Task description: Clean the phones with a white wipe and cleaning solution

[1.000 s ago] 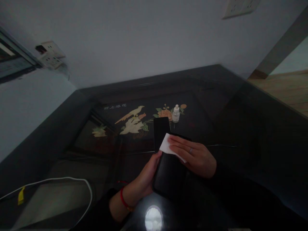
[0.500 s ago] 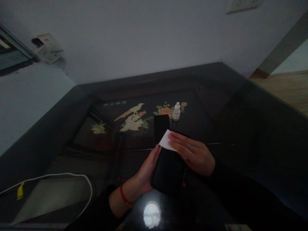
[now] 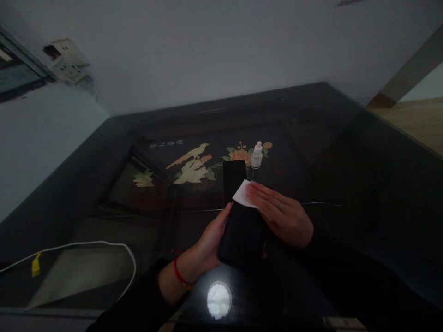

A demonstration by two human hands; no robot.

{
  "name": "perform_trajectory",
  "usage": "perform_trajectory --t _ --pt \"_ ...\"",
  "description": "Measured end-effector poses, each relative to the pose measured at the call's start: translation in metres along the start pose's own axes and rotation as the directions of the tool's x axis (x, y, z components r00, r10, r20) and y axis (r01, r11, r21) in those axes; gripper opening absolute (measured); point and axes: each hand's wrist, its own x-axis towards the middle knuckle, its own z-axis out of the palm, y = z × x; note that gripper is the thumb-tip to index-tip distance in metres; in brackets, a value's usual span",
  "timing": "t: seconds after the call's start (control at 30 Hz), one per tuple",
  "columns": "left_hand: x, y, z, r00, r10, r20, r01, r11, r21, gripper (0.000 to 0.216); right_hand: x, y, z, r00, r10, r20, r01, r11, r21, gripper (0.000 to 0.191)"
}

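Observation:
My left hand (image 3: 212, 240), with a red bracelet at the wrist, is closed around the left side of a dark, flat tablet-like device (image 3: 242, 235). Its fingers pass underneath and are mostly hidden. Across the device's far end, my right hand (image 3: 285, 214) presses a white wipe (image 3: 241, 193) flat with its fingers together. Just beyond lies a black phone (image 3: 233, 177) on the table, partly covered from view by the wipe. A small clear bottle with a white dropper cap (image 3: 256, 156) stands upright behind the phone.
The dark glossy table (image 3: 321, 138) bears an inlaid bird and flowers (image 3: 190, 170). A white cable (image 3: 100, 242) with a yellow tag (image 3: 36, 265) curves at the left. Wall sockets (image 3: 69, 60) sit above the table's left corner. A bright round light reflection (image 3: 219, 299) shows near the front.
The view has shifted slightly, so the table and wall sit a little higher in the picture. Both hands keep their holds, and the wipe stays at the device's far end.

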Motion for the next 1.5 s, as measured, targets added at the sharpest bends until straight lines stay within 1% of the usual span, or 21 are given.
perform_trajectory --t 0.07,0.1,0.2,0.27,0.4,0.43,0.53,0.63,0.7,0.8,0.83,0.9,1.0,1.03,1.1,1.2,1.23,1.3,1.4,1.43,1.5 --pt "0.0 0.002 0.003 0.999 -0.049 -0.022 0.049 0.999 -0.009 0.053 0.001 0.0 0.0 0.998 0.049 -0.03 -0.05 0.998 -0.038 0.04" --pt "0.0 0.002 0.005 0.998 -0.057 -0.034 0.057 0.998 -0.024 0.053 0.001 -0.002 0.0 0.999 0.04 -0.029 -0.041 0.999 -0.031 0.039" --pt "0.001 0.004 0.008 0.998 -0.04 -0.053 0.037 0.997 -0.071 0.053 0.001 -0.007 0.002 0.998 -0.065 0.013 0.064 0.996 0.061 0.035" --pt "0.001 0.005 0.009 0.997 -0.032 -0.072 0.026 0.997 -0.076 0.054 0.001 -0.007 0.002 0.995 -0.095 0.013 0.093 0.991 0.098 0.035" --pt "0.0 0.006 0.01 0.989 -0.04 -0.14 0.029 0.996 -0.082 0.049 0.001 -0.004 0.0 0.999 0.018 -0.051 -0.016 0.999 0.047 0.035" --pt "0.0 0.006 0.01 0.987 -0.04 -0.156 0.024 0.994 -0.106 0.049 0.001 -0.006 0.0 0.998 0.021 -0.052 -0.018 0.998 0.052 0.033" --pt "0.002 0.008 0.006 0.978 -0.032 -0.205 -0.008 0.982 -0.19 0.051 0.002 -0.02 0.002 0.995 -0.102 0.009 0.1 0.985 0.14 0.029" --pt "0.002 0.01 0.003 0.972 -0.046 -0.231 0.0 0.981 -0.194 0.05 0.002 -0.03 0.005 0.978 -0.199 0.057 0.185 0.964 0.19 0.029" --pt "0.002 0.011 0.005 0.971 -0.023 -0.239 -0.021 0.984 -0.178 0.049 0.002 -0.026 0.005 0.985 -0.167 0.033 0.159 0.971 0.178 0.03" --pt "0.003 0.011 0.009 0.974 0.045 -0.222 -0.083 0.983 -0.165 0.047 0.0 -0.016 0.005 0.998 -0.046 -0.03 0.049 0.989 0.14 0.029" --pt "0.003 0.011 0.01 0.975 0.054 -0.217 -0.09 0.983 -0.16 0.046 -0.001 -0.015 0.006 0.999 -0.03 -0.038 0.036 0.99 0.14 0.028" --pt "0.005 0.012 0.009 0.975 0.045 -0.219 -0.078 0.986 -0.145 0.048 0.0 -0.019 0.006 0.997 -0.077 -0.011 0.078 0.981 0.175 0.027" --pt "0.007 0.015 0.006 0.98 0.041 -0.193 -0.062 0.992 -0.106 0.053 0.001 -0.031 0.006 0.972 -0.233 0.038 0.216 0.94 0.264 0.025" --pt "0.008 0.016 0.006 0.983 0.043 -0.178 -0.061 0.993 -0.096 0.055 0.001 -0.033 0.006 0.966 -0.254 0.046 0.233 0.933 0.274 0.025" --pt "0.007 0.016 0.008 0.984 0.054 -0.168 -0.071 0.993 -0.097 0.057 0.0 -0.03 0.005 0.975 -0.22 0.04 0.203 0.944 0.26 0.027" --pt "0.004 0.013 0.01 0.98 0.083 -0.182 -0.108 0.985 -0.133 0.051 -0.001 -0.022 0.005 0.997 -0.079 -0.011 0.08 0.977 0.199 0.028" --pt "0.003 0.011 0.009 0.98 0.086 -0.18 -0.114 0.982 -0.15 0.048 -0.001 -0.02 0.005 0.998 -0.058 -0.028 0.063 0.98 0.188 0.028" --pt "0.002 0.008 0.007 0.983 0.047 -0.178 -0.08 0.98 -0.18 0.045 0.0 -0.021 0.004 0.996 -0.081 -0.023 0.084 0.979 0.187 0.027" --pt "0.002 0.005 0.005 0.978 -0.038 -0.204 0.003 0.986 -0.169 0.05 0.001 -0.026 0.002 0.983 -0.181 0.019 0.172 0.959 0.225 0.027" --pt "0.002 0.005 0.005 0.976 -0.034 -0.214 -0.001 0.987 -0.16 0.05 0.001 -0.025 0.001 0.982 -0.19 0.02 0.18 0.956 0.231 0.027" --pt "0.004 0.005 0.008 0.977 0.024 -0.212 -0.057 0.986 -0.154 0.045 0.002 -0.021 0.0 0.991 -0.136 -0.006 0.134 0.967 0.217 0.027"
